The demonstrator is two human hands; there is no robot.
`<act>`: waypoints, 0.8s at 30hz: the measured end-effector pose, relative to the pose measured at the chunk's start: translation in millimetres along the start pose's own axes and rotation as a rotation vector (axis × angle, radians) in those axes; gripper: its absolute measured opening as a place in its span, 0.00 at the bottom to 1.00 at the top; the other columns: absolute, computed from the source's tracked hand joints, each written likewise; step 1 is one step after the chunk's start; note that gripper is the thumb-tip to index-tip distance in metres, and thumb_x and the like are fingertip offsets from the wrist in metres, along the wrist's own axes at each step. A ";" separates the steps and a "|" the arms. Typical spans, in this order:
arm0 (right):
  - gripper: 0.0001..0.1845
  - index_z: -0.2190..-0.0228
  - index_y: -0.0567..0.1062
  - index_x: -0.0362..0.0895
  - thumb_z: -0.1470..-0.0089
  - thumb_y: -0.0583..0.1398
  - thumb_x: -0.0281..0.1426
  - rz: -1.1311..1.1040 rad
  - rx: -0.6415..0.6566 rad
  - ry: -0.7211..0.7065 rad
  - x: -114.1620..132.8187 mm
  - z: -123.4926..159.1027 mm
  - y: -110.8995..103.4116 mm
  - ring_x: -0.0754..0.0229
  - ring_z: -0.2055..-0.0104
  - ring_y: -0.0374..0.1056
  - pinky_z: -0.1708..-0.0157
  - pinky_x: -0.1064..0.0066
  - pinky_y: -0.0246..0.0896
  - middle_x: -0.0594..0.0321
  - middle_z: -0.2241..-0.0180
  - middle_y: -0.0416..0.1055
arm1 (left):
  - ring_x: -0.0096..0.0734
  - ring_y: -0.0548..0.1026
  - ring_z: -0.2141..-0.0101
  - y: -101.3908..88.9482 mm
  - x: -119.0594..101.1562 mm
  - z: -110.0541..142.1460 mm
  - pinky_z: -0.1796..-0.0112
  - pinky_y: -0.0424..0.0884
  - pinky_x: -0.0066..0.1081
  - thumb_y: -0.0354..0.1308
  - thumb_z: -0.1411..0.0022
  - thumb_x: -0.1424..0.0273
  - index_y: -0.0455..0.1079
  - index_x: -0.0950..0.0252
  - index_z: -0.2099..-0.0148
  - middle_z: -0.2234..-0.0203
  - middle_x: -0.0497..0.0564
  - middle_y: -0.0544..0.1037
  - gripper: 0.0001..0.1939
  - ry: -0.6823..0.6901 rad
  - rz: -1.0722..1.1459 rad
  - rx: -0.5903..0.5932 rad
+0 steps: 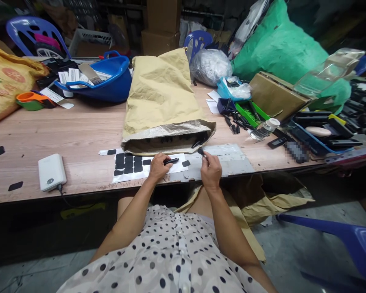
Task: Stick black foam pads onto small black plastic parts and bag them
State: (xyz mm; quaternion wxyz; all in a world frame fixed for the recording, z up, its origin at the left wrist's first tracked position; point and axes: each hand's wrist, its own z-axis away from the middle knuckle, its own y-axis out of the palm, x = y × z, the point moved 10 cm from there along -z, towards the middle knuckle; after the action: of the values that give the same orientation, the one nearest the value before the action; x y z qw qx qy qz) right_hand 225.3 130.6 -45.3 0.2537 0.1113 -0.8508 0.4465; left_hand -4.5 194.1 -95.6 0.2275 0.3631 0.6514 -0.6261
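Observation:
My left hand [159,166] is closed around a slim black part [171,161] that sticks out to the right, over a white backing sheet [131,174] of black adhesive pads [128,163]. My right hand [210,169] pinches a small black piece [200,151] at its fingertips, above a grey flat plate [228,159]. Just behind both hands lies a tan paper sack [163,97] with its mouth open toward me and several black parts inside.
A white power bank [51,171] with a cable lies at the left front. A blue basin [105,81] of papers stands behind it. Right of the sack are green and blue trays [247,112], loose black parts, a clear bottle [264,129] and a cardboard box [274,95].

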 end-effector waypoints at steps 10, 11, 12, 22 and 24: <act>0.18 0.57 0.82 0.46 0.44 0.56 0.24 0.312 -0.044 0.298 -89.9 -26.9 -6.2 0.52 0.59 0.61 0.64 0.64 0.54 0.53 0.63 0.70 | 0.41 0.73 0.59 0.6 -5.8 -0.4 0.57 0.70 0.37 0.63 0.46 0.71 0.76 0.59 0.64 0.65 0.50 0.76 0.06 0.017 -0.082 0.028; 0.18 0.57 0.82 0.46 0.43 0.55 0.24 0.320 -0.048 0.294 -89.4 -26.5 -5.2 0.51 0.59 0.61 0.64 0.64 0.54 0.52 0.62 0.70 | 0.41 0.73 0.59 0.8 -5.2 -0.2 0.57 0.70 0.37 0.63 0.46 0.71 0.76 0.59 0.63 0.65 0.50 0.76 0.06 0.020 -0.082 0.030; 0.19 0.56 0.82 0.46 0.42 0.54 0.24 0.327 -0.052 0.292 -88.4 -25.9 -4.4 0.51 0.59 0.61 0.64 0.64 0.53 0.52 0.62 0.70 | 0.41 0.72 0.59 1.0 -4.7 -0.1 0.57 0.70 0.37 0.63 0.46 0.71 0.76 0.59 0.63 0.65 0.50 0.76 0.06 0.023 -0.082 0.030; 0.20 0.53 0.81 0.47 0.39 0.53 0.25 0.367 0.036 0.291 -82.8 -40.8 7.4 0.52 0.57 0.61 0.64 0.65 0.53 0.52 0.60 0.69 | 0.37 0.74 0.61 -26.3 -30.8 17.5 0.58 0.72 0.37 0.62 0.41 0.69 0.74 0.61 0.62 0.66 0.50 0.77 0.04 0.258 0.103 -0.105; 0.20 0.52 0.80 0.47 0.39 0.53 0.25 0.377 0.050 0.288 -83.4 -41.8 9.2 0.52 0.56 0.61 0.63 0.66 0.53 0.52 0.59 0.70 | 0.35 0.74 0.65 -30.5 -43.8 39.1 0.62 0.72 0.34 0.61 0.38 0.67 0.74 0.61 0.60 0.67 0.50 0.78 0.05 0.342 0.163 -0.080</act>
State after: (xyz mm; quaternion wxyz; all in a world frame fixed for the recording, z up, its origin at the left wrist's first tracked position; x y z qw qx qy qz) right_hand 305.9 167.0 -76.3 0.2820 -0.1079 -0.8002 0.5182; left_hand -6.1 149.0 -47.3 0.1777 0.5066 0.6734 -0.5082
